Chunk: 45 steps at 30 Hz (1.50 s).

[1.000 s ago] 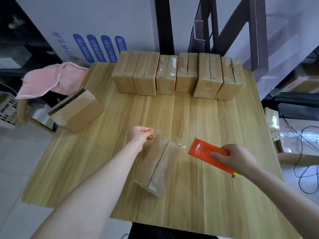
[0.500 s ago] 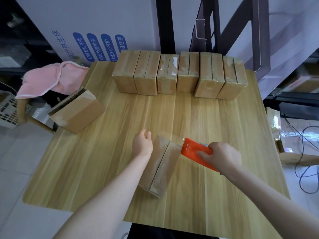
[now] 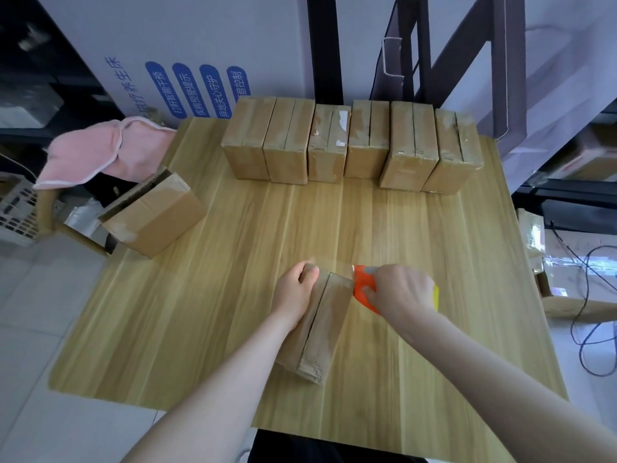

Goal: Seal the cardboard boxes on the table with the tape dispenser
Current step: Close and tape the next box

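Cardboard box [image 3: 322, 329] lies front-centre on wooden table [image 3: 217, 295], seam facing up. Left hand [image 3: 295, 292]: fingers curled over the box's far end, gripping it. Right hand [image 3: 402, 290]: fingers wrapped round orange tape dispenser [image 3: 361, 285], which touches the box's far right corner. Row of boxes [image 3: 350, 145] along the far edge; another box [image 3: 153, 218] at the left edge.

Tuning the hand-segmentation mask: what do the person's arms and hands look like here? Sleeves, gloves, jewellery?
Both are bare. The left hand and right hand wear no gloves, and no rings show. The left forearm and right forearm are uncovered down to the frame edge: no sleeve, watch or wristband in view, and no markings.
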Each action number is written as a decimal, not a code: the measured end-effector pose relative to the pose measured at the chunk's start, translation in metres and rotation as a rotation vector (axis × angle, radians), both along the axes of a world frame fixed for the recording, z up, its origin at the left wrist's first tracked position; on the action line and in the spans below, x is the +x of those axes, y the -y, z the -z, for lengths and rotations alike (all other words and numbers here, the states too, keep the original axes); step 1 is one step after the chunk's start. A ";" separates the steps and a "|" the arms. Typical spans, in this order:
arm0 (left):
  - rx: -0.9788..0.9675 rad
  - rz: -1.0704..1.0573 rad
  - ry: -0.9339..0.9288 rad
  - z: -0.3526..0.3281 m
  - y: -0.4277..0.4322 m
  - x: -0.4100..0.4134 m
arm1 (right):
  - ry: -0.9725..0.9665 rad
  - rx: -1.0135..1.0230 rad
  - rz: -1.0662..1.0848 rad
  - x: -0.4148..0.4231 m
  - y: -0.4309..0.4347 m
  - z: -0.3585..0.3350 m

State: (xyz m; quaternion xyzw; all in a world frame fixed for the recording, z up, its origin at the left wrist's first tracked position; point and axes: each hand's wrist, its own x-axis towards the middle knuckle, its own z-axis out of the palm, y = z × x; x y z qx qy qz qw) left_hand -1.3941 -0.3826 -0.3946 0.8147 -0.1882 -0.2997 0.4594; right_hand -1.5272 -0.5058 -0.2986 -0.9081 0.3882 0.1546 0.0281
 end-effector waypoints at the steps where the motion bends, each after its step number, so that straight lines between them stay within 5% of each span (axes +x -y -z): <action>1: -0.001 -0.006 -0.001 0.001 0.000 0.000 | -0.030 0.021 -0.011 0.001 -0.008 0.009; 7: -0.074 -0.072 -0.166 -0.004 0.001 0.000 | 0.026 0.114 0.118 -0.016 0.000 0.040; 12: -0.238 -0.476 -0.446 -0.007 -0.005 -0.008 | 0.118 0.041 0.188 -0.025 0.027 0.023; 19: -0.290 -0.795 -0.364 0.001 -0.017 -0.052 | 0.555 0.179 0.359 -0.016 0.032 -0.017; 25: -0.146 -0.611 -0.264 0.002 -0.024 -0.069 | 0.674 0.467 0.523 -0.010 0.016 0.000; 31: -0.005 -0.193 0.258 -0.022 -0.007 -0.014 | 0.706 0.480 0.529 -0.010 0.022 0.000; 34: 0.207 0.033 0.343 -0.024 0.011 0.005 | 0.709 0.469 0.526 -0.011 0.020 0.002; 37: 0.304 0.169 0.321 -0.019 0.021 0.015 | 0.720 0.468 0.523 -0.013 0.021 0.003; 40: 0.161 0.217 0.265 -0.012 0.023 0.015 | 0.735 0.488 0.521 -0.013 0.024 0.005; 45: -0.074 0.023 -0.111 -0.004 0.021 0.002 | 0.734 0.491 0.539 -0.013 0.025 0.008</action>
